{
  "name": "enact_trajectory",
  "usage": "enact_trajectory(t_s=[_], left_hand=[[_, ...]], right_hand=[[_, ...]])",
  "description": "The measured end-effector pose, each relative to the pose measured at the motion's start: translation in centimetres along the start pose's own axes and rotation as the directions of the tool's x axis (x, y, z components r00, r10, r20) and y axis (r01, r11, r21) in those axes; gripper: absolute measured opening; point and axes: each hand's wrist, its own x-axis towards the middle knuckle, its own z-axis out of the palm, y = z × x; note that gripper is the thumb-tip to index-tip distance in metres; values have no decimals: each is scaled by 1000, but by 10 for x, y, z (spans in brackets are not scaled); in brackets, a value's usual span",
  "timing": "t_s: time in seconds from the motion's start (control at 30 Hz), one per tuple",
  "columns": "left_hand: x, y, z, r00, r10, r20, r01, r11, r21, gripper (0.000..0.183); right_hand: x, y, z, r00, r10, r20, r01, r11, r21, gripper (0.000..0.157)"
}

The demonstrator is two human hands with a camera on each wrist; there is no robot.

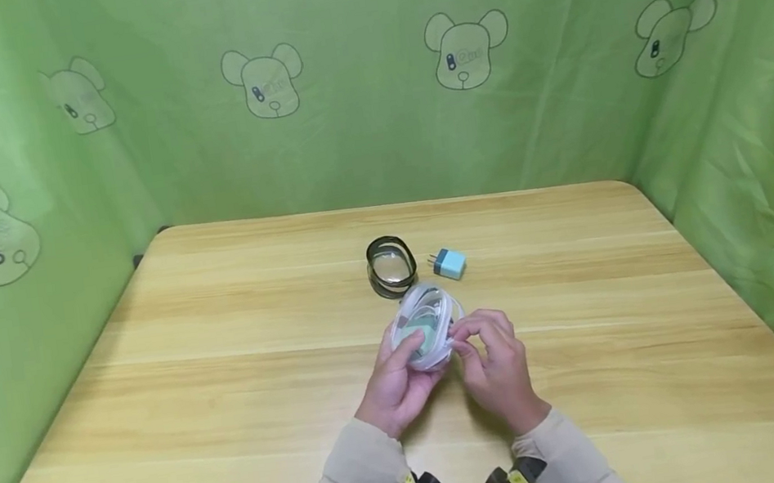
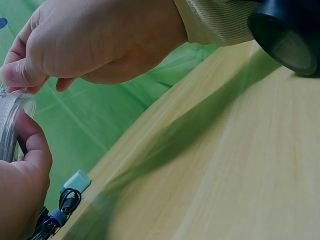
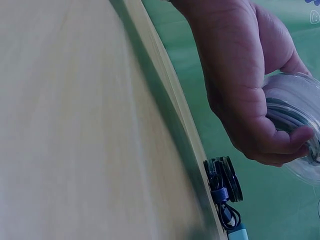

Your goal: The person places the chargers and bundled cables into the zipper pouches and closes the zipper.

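Observation:
My left hand (image 1: 396, 385) grips a small clear zip case (image 1: 429, 326) with white edging, its thumb lying across the front. A coiled white cable and a pale green block show through the clear side. At the case's right edge my right hand (image 1: 496, 362) pinches the zip border between thumb and fingertips; the zip pull is hidden. The left wrist view has the right hand (image 2: 100, 45) above and the left hand (image 2: 25, 195) at lower left, with the clear case between them. The same case (image 3: 290, 90) appears at the right of the right wrist view.
Beyond the hands stand a round black-rimmed see-through case (image 1: 391, 267) and a light blue plug charger (image 1: 451, 264) with dark prongs. A bundled black cable (image 3: 220, 195) with a blue strap lies beside them. Green curtains (image 1: 373, 144) surround the wooden table (image 1: 198, 433).

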Motion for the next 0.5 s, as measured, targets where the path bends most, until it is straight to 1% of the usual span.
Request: enact_trajectory(t_s=[0.17,0.5], left_hand=[[2,0,1,1000,10,4,-10,1000,8,67],[2,-1,0,1000,3,-9,-3,1000,13,65]], right_hand=[[0,0,0,1000,-7,-12,7,1000,5,12],[-2,1,2,1000,5,-26,-5,1000,-1,12]])
